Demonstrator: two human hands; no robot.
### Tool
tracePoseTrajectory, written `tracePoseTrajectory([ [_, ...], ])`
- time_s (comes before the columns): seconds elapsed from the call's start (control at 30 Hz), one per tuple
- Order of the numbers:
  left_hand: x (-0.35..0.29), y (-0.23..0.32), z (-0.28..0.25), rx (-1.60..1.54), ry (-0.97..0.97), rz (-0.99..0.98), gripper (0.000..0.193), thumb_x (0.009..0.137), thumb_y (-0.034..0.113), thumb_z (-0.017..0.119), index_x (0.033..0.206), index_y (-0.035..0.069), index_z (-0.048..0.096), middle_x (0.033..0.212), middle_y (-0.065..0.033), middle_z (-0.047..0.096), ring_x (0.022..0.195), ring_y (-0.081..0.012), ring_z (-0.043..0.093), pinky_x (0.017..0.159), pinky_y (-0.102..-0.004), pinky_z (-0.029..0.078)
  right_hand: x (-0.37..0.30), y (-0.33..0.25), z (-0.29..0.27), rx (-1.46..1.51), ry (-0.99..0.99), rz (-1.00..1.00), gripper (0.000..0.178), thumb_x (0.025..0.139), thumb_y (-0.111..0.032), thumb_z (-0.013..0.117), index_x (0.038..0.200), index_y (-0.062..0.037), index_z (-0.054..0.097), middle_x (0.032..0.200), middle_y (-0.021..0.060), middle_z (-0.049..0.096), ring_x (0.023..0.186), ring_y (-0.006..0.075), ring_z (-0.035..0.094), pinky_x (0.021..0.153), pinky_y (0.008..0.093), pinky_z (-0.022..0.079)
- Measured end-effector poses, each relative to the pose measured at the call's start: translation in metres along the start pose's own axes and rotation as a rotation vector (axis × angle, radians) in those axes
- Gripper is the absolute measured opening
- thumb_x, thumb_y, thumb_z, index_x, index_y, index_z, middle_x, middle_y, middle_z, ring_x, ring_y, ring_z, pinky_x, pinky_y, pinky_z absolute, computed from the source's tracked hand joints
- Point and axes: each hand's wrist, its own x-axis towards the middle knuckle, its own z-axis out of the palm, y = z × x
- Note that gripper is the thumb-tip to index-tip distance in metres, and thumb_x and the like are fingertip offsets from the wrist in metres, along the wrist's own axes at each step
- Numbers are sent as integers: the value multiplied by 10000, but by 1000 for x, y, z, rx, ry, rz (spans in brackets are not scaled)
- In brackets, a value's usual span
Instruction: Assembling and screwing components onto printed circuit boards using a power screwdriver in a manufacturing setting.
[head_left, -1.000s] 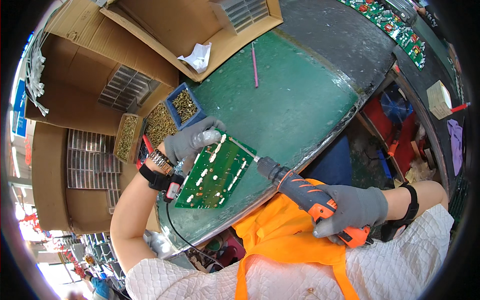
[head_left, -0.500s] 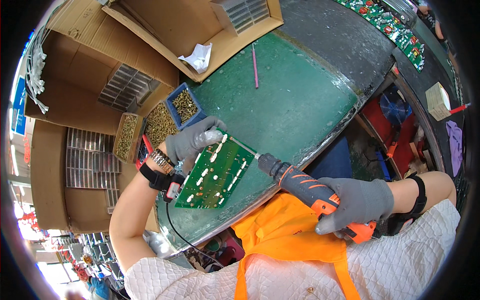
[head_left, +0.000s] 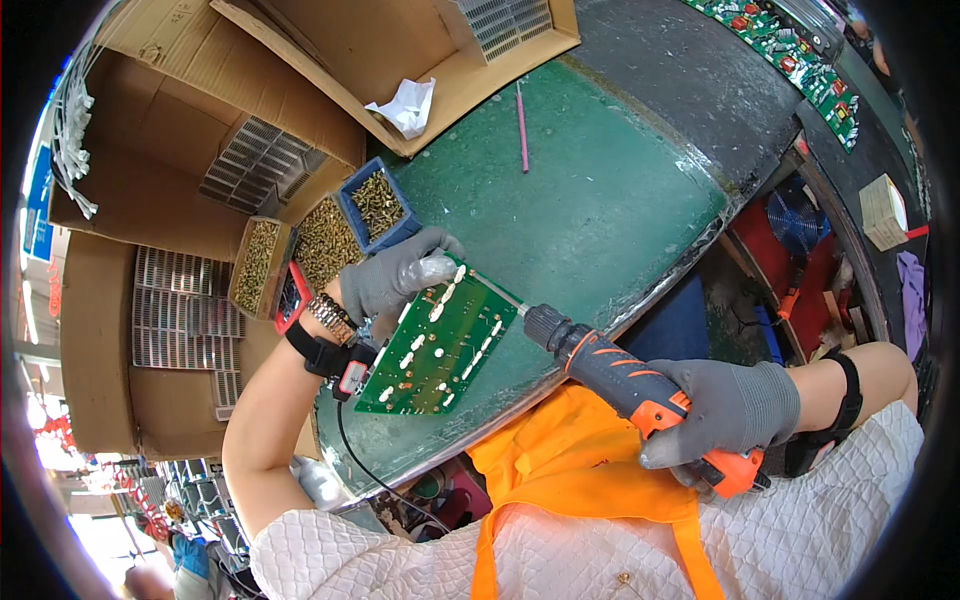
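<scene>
A green circuit board with white parts lies tilted on the green table mat. My left hand, in a grey glove, grips the board's upper left edge. My right hand, also gloved, is closed around an orange and black electric screwdriver. Its thin bit reaches the board's upper corner close to my left fingers.
Small bins of brass screws sit left of the board, next to cardboard boxes holding metal grilles. A pink pen lies on the mat further back. More circuit boards line the far right edge. A fan sits below the table.
The screwdriver and my right hand have shifted slightly right and down. The board and my left hand stay in place.
</scene>
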Motion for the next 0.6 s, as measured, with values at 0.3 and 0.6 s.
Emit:
tracePoseTrajectory([
  [0.3,1,9,5,-122,18,-108,491,890,390,657,1213,60,489,1099,-17,561,1019,-93,513,892,-286,443,1,4,3,62,3,-3,526,747,-217,808,1063,-77,412,785,51,554,560,149,595,530,313,534],
  [0.6,-60,-28,-68,633,743,-514,455,839,270,706,1244,91,601,1117,-140,672,999,-265,651,886,-357,496,-28,24,-7,-221,116,-97,841,665,-166,852,1345,-11,381,938,56,574,803,141,588,689,305,522],
])
